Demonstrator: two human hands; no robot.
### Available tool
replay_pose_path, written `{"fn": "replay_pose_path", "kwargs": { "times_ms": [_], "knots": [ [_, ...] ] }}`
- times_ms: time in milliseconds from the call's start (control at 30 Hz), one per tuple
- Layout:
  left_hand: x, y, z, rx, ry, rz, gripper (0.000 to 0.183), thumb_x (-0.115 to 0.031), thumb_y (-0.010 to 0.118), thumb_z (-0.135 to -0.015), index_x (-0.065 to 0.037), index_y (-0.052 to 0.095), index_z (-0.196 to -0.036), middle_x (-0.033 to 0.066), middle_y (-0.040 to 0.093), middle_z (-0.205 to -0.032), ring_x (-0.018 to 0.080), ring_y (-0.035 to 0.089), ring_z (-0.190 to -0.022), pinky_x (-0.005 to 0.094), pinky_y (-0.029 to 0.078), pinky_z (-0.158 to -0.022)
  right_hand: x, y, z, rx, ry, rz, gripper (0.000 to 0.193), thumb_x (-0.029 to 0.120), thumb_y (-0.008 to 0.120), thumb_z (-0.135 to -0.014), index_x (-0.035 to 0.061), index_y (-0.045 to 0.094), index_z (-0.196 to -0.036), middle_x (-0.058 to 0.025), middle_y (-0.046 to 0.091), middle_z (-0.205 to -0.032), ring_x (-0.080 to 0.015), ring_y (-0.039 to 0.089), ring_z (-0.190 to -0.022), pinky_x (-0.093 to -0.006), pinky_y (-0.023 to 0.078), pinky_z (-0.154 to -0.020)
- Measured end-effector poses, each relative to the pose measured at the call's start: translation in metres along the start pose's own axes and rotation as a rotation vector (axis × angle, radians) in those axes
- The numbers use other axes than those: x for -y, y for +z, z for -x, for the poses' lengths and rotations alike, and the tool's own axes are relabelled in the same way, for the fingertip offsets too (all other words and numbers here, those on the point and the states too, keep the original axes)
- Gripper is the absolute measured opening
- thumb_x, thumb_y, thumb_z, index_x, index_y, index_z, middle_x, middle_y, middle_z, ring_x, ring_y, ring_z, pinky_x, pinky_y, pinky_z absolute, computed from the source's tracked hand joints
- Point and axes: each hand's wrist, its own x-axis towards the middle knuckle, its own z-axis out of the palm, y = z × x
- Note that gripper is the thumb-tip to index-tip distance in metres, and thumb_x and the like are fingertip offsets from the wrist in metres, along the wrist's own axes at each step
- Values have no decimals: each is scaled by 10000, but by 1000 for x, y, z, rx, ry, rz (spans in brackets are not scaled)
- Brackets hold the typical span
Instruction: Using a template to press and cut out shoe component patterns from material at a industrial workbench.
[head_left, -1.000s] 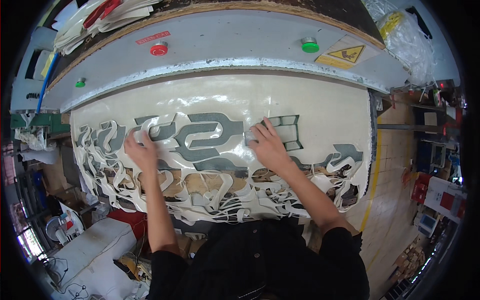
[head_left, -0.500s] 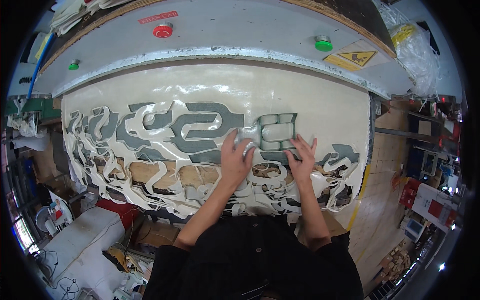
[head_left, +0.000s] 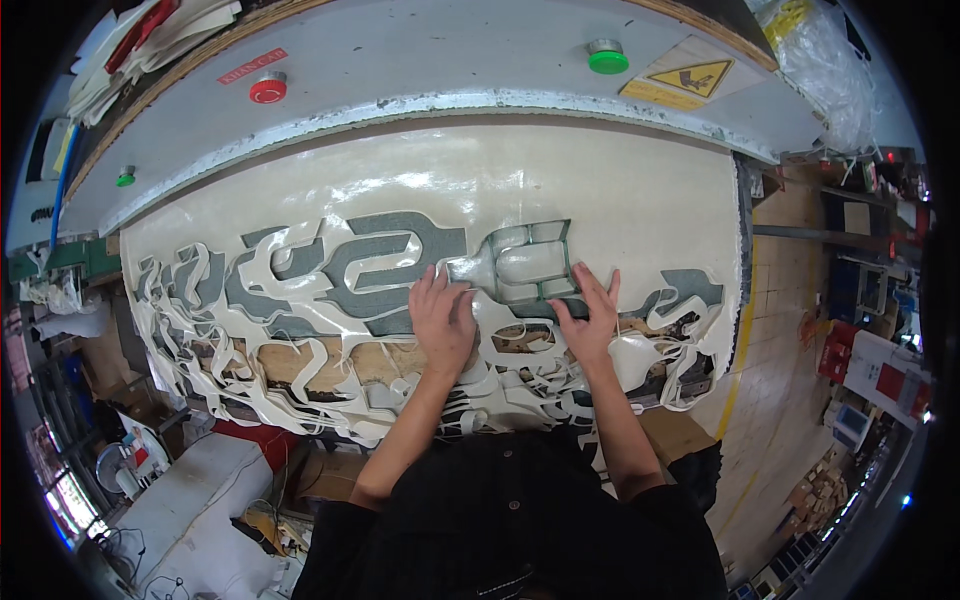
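Observation:
A green-edged cutting die (head_left: 569,262) with a see-through middle lies on a glossy cream sheet (head_left: 640,190), beside the row of cut-out openings. My left hand (head_left: 442,318) rests on the sheet just left of the die, fingers stretched out and thumb apart, with nothing visible in it. My right hand (head_left: 592,315) is at the die's right end. Its index fingertip touches the right edge, its thumb is by the lower corner, and its other fingers are spread. Grey-green material (head_left: 395,225) shows through the openings left of the die.
Tangled cream offcut strips (head_left: 300,375) hang along the near edge over a worn wooden board (head_left: 385,358). Across the far side runs a grey machine beam (head_left: 440,60) with a red button (head_left: 268,88) and a green button (head_left: 607,58).
My left hand has drawn back left, off the die's left end, onto the sheet. My right hand stays at the die's right edge. The whole view has shifted slightly.

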Motion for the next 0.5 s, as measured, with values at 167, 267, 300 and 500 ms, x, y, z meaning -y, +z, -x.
{"fn": "replay_pose_path", "kwargs": {
  "times_ms": [167,267,300,500],
  "knots": [
    [3,1,-1,-24,-1,47,204,-74,795,-874,-101,733,-1067,179,718,-1290,413,616,-1326,572,402,-1167,2,-1,-3,22,-59,83,576,203,920,-762,47,734,-1285,-155,754,-1293,-306,684,-1277,-672,214,-1272],
    [3,-1,-1,-9,18,2,215,-74,795,-871,-107,725,-1072,169,723,-1294,406,619,-1328,580,370,-1190,1,0,-3,25,-60,76,584,205,922,-752,48,736,-1283,-151,763,-1271,-298,684,-1278,-671,210,-1273],
    [2,-1,0,-11,17,1,215,-74,795,-871,-107,725,-1072,169,723,-1294,406,619,-1328,580,370,-1190,1,0,-3,26,-61,75,584,205,922,-752,48,736,-1283,-151,763,-1271,-298,684,-1278,-671,210,-1273],
    [-2,0,1,-37,-105,31,221,-87,803,-880,-101,709,-1080,147,743,-1287,378,622,-1334,597,315,-1219,6,1,-5,13,-41,46,593,168,924,-733,44,737,-1281,-138,775,-1238,-289,675,-1290,-673,191,-1275]
  ]
}}
